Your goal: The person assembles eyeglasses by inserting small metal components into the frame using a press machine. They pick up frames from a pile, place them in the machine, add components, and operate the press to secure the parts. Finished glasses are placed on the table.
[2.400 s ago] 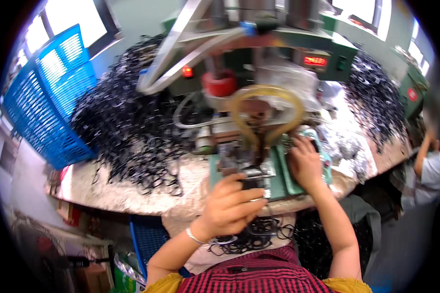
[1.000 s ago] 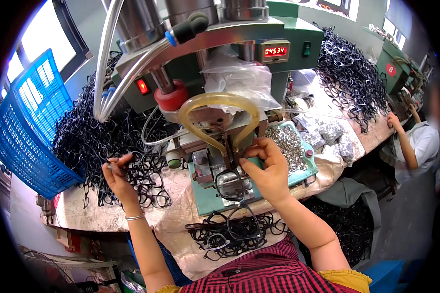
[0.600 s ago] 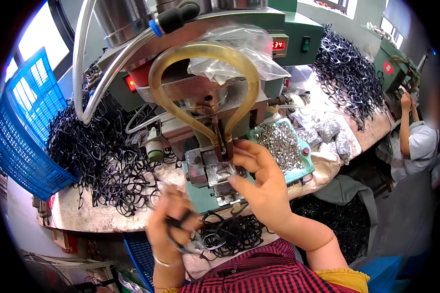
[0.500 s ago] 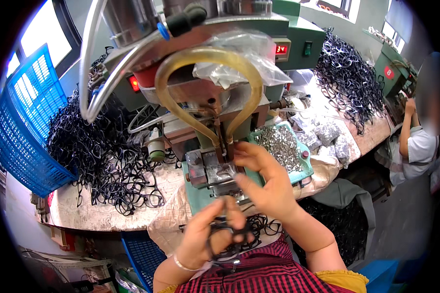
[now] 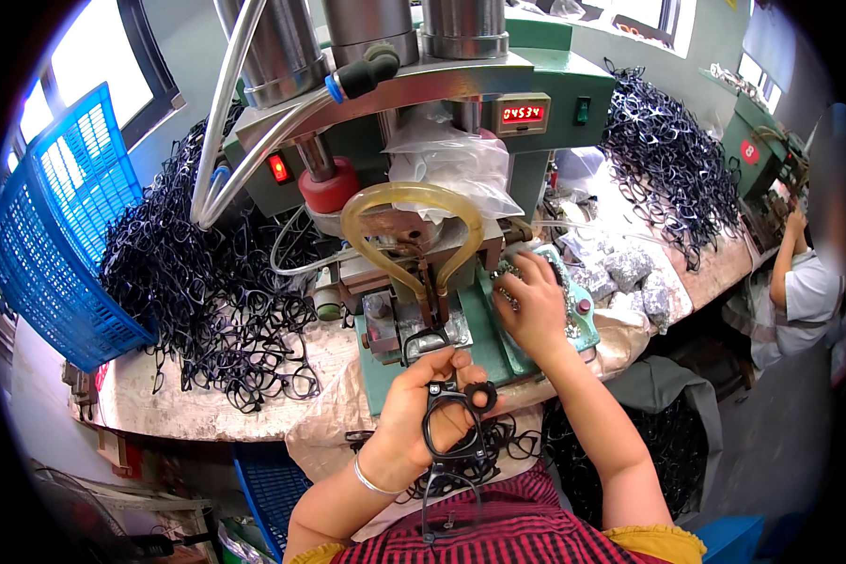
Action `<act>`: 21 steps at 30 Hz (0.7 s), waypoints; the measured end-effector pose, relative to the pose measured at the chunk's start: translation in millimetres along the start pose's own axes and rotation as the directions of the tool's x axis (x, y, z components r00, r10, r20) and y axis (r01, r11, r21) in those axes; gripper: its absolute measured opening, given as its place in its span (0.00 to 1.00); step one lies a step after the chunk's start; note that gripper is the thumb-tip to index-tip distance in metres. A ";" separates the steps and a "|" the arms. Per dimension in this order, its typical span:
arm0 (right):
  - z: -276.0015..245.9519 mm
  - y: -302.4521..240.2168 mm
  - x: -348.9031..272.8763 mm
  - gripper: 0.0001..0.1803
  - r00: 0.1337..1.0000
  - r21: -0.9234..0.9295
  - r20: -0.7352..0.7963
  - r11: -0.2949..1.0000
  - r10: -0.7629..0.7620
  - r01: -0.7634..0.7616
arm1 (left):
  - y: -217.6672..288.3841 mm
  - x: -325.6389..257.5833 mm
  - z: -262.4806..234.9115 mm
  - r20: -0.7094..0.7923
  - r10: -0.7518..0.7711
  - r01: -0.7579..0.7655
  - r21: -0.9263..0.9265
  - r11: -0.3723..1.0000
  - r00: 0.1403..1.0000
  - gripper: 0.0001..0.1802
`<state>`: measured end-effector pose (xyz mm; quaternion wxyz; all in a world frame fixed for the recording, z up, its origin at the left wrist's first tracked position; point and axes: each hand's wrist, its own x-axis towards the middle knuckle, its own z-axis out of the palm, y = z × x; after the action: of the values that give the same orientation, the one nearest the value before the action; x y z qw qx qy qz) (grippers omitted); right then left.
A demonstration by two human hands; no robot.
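My left hand is closed on black eyeglass frames in front of the press, with parts of them hanging below the fingers. Another black rim sits at the metal fixture, just beyond my left fingertips; whether it joins the held frames I cannot tell. Over the green tray, my right hand has its fingers bent and apart, touching small metal parts. The press stands over the fixture, with a yellowish looped tube running down to it.
Heaps of black eyeglass frames lie left of the press, beside a tilted blue basket. Another heap is at the back right, near bags of small parts. A co-worker is at the far right.
My right hand has moved from the fixture rightward to the tray. My left hand has brought the eyeglass frames up towards the fixture. The view has shifted, showing more of the press top.
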<state>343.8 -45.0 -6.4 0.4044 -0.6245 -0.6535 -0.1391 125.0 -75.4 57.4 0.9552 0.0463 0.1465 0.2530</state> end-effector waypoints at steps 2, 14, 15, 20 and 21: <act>10.0 6.0 -5.1 0.07 0.991 -0.123 0.097 0.989 0.097 -0.085 | 2.3 -0.5 -0.3 0.070 -0.027 0.024 0.041 0.999 0.997 0.19; -5.6 19.9 -46.5 0.03 0.756 0.768 0.059 0.455 0.652 -0.452 | 35.9 -58.3 -21.1 0.334 -0.369 -0.278 0.940 0.198 0.867 0.14; 4.5 16.9 -39.6 0.04 0.766 0.761 0.052 0.471 0.641 -0.446 | 44.8 -58.6 -18.2 0.629 -0.531 -0.597 0.759 0.262 0.568 0.17; -0.2 23.8 -32.9 0.07 0.779 0.776 0.070 0.457 0.623 -0.434 | 117.3 -105.4 -23.0 0.620 0.296 -0.664 0.745 0.068 0.726 0.44; -2.3 22.0 -34.1 0.07 0.786 0.764 0.068 0.475 0.614 -0.436 | 128.7 -114.4 -47.0 0.404 0.620 -0.568 0.819 0.083 0.672 0.53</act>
<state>361.4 -66.6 -36.0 0.7140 -0.5528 -0.3771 0.2060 -44.6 -19.9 62.9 0.5717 0.6061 0.2495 0.4935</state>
